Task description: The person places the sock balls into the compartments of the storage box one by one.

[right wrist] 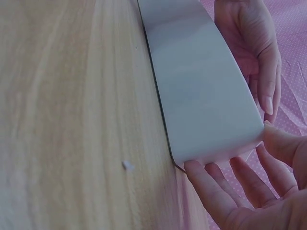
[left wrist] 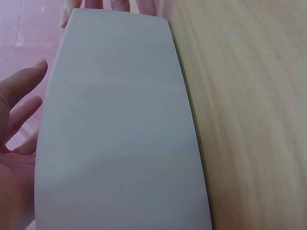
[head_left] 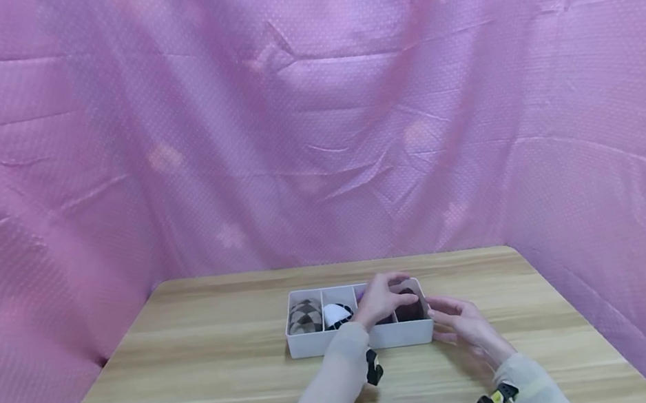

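Note:
A white divided box (head_left: 334,342) stands on the table, its plain front wall filling much of both wrist views. From the left it holds a brown checked cloth bundle (head_left: 305,317), a white and black bundle (head_left: 336,314), something purple mostly hidden by the left hand, and a dark brown bundle (head_left: 409,307). Over the right-hand compartments reaches my left hand (head_left: 380,299), thumb and fingers apart above the dark brown bundle; whether it touches that is unclear. My right hand (head_left: 467,327) rests its extended fingers (right wrist: 211,189) against the box's right end, thumb at the upper edge.
The wood-grain table (head_left: 200,387) extends around the box. Pink dotted sheeting (head_left: 312,126) hangs behind the table and at both sides. A small pale speck (right wrist: 127,166) lies on the tabletop. Each wrist wears a black camera mount (head_left: 373,366).

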A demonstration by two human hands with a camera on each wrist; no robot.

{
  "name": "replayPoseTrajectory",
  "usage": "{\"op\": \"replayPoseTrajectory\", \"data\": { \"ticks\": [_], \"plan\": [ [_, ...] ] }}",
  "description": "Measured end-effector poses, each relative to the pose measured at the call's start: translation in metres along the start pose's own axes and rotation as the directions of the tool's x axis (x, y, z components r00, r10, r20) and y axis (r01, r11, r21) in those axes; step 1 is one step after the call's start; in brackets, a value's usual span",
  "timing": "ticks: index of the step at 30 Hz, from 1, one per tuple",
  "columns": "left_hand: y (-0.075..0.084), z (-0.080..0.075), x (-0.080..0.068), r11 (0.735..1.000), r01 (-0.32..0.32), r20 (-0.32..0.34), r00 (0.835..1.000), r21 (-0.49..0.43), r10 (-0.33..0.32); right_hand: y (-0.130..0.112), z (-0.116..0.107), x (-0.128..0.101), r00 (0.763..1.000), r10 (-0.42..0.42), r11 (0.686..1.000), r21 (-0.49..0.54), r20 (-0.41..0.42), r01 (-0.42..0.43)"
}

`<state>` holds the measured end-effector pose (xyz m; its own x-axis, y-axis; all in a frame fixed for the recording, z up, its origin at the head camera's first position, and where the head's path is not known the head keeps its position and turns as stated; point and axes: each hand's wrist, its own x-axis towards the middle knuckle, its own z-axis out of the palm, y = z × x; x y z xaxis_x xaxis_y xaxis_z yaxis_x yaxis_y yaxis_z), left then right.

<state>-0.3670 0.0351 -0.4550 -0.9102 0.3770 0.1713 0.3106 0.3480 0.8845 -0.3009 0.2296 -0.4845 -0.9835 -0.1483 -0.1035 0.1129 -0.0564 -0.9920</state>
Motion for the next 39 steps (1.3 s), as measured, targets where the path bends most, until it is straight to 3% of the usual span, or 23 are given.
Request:
{"op": "replayPoseTrajectory", "data": {
  "ticks": [6, 9, 13, 18, 25, 31, 34, 39],
  "plan": [
    [0.0, 0.003, -0.008, 0.998, -0.01, 0.013, 1.0, -0.061, 0.011, 0.002, -0.006, -0.012, 0.999, 0.025, 1.0, -0.003, -0.034, -0.026],
    [-0.002, -0.003, -0.012, 0.994, -0.058, 0.001, 0.998, -0.091, 0.058, 0.003, -0.009, -0.011, 1.0, 0.005, 1.0, -0.018, -0.01, -0.005],
    [-0.005, -0.022, -0.02, 0.983, -0.105, -0.015, 0.994, -0.154, 0.104, 0.002, -0.01, -0.009, 1.0, -0.025, 0.999, -0.041, 0.003, 0.025],
    [-0.012, -0.056, -0.04, 0.973, -0.084, -0.033, 0.996, -0.214, 0.079, -0.003, -0.004, -0.006, 0.999, -0.035, 0.997, -0.065, 0.011, 0.036],
    [-0.024, -0.088, -0.061, 0.984, -0.048, -0.022, 0.999, -0.171, 0.045, -0.008, -0.002, -0.005, 0.997, -0.077, 0.987, -0.142, 0.004, 0.077],
    [-0.035, -0.105, -0.077, 0.996, -0.074, -0.058, 0.996, -0.045, 0.071, -0.014, 0.002, -0.003, 0.986, -0.164, 0.942, -0.292, 0.023, 0.164],
    [-0.038, -0.113, -0.082, 0.997, -0.073, -0.087, 0.994, -0.03, 0.071, -0.017, 0.002, -0.003, 0.983, -0.181, 0.936, -0.302, 0.02, 0.178],
    [-0.043, -0.125, -0.088, 0.999, -0.023, -0.129, 0.991, -0.038, 0.018, -0.02, 0.004, -0.006, 0.983, -0.18, 0.936, -0.312, -0.02, 0.165]
  ]
}}
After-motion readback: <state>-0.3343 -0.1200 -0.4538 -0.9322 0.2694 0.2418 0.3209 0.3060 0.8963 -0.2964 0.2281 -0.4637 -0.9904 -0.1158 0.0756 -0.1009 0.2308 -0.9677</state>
